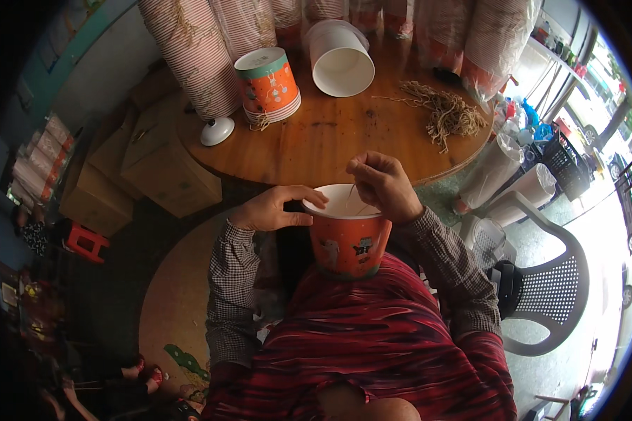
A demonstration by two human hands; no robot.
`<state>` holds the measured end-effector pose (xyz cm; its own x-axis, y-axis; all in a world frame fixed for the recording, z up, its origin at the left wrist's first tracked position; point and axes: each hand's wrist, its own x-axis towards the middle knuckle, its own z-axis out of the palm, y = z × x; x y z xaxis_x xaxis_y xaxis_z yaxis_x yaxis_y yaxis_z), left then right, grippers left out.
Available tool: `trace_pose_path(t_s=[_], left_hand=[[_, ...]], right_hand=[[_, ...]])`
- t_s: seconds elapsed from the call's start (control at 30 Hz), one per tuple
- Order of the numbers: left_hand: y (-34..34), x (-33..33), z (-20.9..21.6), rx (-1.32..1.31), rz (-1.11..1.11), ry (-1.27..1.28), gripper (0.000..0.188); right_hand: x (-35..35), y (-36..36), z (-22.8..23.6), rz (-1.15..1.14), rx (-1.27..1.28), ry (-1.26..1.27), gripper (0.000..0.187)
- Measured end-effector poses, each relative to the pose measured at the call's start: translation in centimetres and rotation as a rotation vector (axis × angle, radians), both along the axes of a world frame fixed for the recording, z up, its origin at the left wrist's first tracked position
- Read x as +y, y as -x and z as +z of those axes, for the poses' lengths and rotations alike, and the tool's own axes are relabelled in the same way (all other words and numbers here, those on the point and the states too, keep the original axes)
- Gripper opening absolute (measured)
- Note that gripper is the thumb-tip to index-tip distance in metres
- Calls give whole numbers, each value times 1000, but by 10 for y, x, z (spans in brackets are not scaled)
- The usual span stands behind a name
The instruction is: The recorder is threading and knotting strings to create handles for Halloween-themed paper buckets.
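Fingers point(360, 168), right hand point(390, 188): pinched on thin string point(350, 199). Left hand point(270, 209): half-open at left rim of orange bucket point(345, 238), near side of table point(316, 149). Possible: tipping from scant support; string slipping from narrow pinch.

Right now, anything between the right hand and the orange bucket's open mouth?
Nothing visible. The right hand is above the right part of the orange bucket, pinching a thin strand; the left hand is at the rim's left side, clear of that path.
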<state>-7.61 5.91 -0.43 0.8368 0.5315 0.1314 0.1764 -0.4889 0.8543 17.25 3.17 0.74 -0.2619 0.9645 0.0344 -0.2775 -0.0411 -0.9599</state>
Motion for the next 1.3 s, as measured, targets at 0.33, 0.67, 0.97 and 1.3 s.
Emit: trace_pose_path(t_s=[0.33, 0.67, 0.97, 1.3], left_hand=[[-25, -32, 20, -150, 216, 91, 18], [-36, -46, 17, -233, 245, 34, 22], [-40, -52, 26, -161, 258, -28, 23], [-44, -57, 27, -174, 281, -91, 22]], right_hand=[[0, -6, -16, -327, -184, -390, 14], [-46, 8, -24, -386, -407, -882, 8], [-63, 0, -32, -379, -655, -1144, 17], [-66, 0, -34, -369, -675, -1127, 19]])
